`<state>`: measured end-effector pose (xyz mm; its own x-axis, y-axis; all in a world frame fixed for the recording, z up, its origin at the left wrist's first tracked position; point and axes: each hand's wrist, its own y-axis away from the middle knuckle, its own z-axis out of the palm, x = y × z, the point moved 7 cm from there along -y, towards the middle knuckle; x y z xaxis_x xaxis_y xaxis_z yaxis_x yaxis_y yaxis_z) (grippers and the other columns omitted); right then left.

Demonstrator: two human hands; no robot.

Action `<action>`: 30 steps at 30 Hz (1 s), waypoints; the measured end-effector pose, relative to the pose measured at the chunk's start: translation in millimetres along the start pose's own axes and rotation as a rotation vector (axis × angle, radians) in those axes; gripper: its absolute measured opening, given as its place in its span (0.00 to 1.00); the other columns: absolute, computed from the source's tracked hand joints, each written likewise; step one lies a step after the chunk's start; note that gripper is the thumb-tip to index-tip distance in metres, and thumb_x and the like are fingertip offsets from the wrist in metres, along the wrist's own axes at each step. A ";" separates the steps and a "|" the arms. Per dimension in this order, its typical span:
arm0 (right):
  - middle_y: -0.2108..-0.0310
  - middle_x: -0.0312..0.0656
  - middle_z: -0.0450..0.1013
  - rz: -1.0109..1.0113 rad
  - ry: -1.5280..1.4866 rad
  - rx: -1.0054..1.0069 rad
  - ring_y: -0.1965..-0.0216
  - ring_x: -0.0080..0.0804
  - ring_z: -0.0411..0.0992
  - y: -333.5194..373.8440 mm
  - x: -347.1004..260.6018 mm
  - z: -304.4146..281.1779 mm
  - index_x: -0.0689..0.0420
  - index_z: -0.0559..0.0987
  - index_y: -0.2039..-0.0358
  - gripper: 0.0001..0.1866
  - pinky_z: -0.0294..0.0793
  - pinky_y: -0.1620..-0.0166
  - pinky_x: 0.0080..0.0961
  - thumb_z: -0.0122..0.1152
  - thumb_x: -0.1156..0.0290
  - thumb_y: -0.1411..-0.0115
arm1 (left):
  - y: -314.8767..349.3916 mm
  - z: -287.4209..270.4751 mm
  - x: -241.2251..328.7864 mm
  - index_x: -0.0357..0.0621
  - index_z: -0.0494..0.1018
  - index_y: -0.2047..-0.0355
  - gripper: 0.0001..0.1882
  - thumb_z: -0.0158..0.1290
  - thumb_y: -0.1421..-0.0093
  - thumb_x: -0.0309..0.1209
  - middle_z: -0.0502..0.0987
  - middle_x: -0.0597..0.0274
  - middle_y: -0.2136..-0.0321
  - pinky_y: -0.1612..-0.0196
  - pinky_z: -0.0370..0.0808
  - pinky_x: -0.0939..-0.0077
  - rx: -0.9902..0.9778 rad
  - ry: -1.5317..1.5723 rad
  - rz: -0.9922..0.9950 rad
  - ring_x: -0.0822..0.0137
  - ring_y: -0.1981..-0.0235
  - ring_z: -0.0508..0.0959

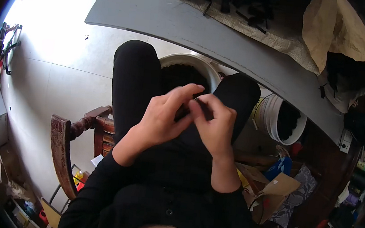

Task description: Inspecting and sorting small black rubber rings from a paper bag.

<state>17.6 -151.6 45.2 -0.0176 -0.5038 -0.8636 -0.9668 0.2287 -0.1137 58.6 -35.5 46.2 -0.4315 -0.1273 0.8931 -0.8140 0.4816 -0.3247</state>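
My left hand (161,115) and my right hand (217,129) meet above my lap, their fingertips close together. The thumb and index finger of my right hand are pinched around something small and dark, mostly hidden by the fingers. My left fingers curl in from the other side, thumb and index finger bent toward the same spot, slightly blurred. Just beyond the hands, between my knees, stands a white bucket (216,76) with a heap of small black pieces (185,76) in it.
A grey tabletop (157,15) crosses ahead, bearing a woven sack (283,43) with loose black pieces (257,17). Under it, a second white bucket (272,116) lies tilted at the right. A wooden chair arm (60,145) rises on my left; cardboard (280,186) lies at lower right.
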 end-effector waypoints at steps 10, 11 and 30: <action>0.76 0.36 0.70 0.237 -0.858 -0.137 0.80 0.17 0.63 3.3 22.3 13.3 0.65 0.75 0.61 0.12 0.63 0.74 0.14 0.54 0.69 0.41 | 11.0 -5.5 -27.1 0.40 0.70 0.73 0.11 0.61 0.52 0.30 0.70 0.65 0.73 0.64 0.65 0.84 -0.074 0.720 -0.345 0.76 0.69 0.68; 0.75 0.37 0.70 0.185 -0.889 -0.153 0.79 0.18 0.64 2.9 19.8 14.9 0.65 0.74 0.59 0.13 0.64 0.74 0.14 0.54 0.70 0.41 | 11.4 -5.0 -29.6 0.40 0.70 0.73 0.11 0.61 0.52 0.30 0.70 0.65 0.73 0.64 0.65 0.84 -0.071 0.719 -0.345 0.76 0.69 0.68; 0.70 0.43 0.71 -0.202 -0.216 0.111 0.72 0.25 0.69 12.9 -2.2 -1.6 0.64 0.73 0.64 0.08 0.66 0.69 0.17 0.50 0.76 0.43 | 6.3 16.9 -28.2 0.42 0.67 0.69 0.12 0.60 0.50 0.26 0.69 0.67 0.67 0.59 0.66 0.83 -0.086 0.759 -0.473 0.76 0.65 0.69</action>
<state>4.7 -148.9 46.5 0.2378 -0.3623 -0.9012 -0.9115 0.2372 -0.3359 59.1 -43.5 13.7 0.3395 0.2642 0.9028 -0.7965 0.5912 0.1265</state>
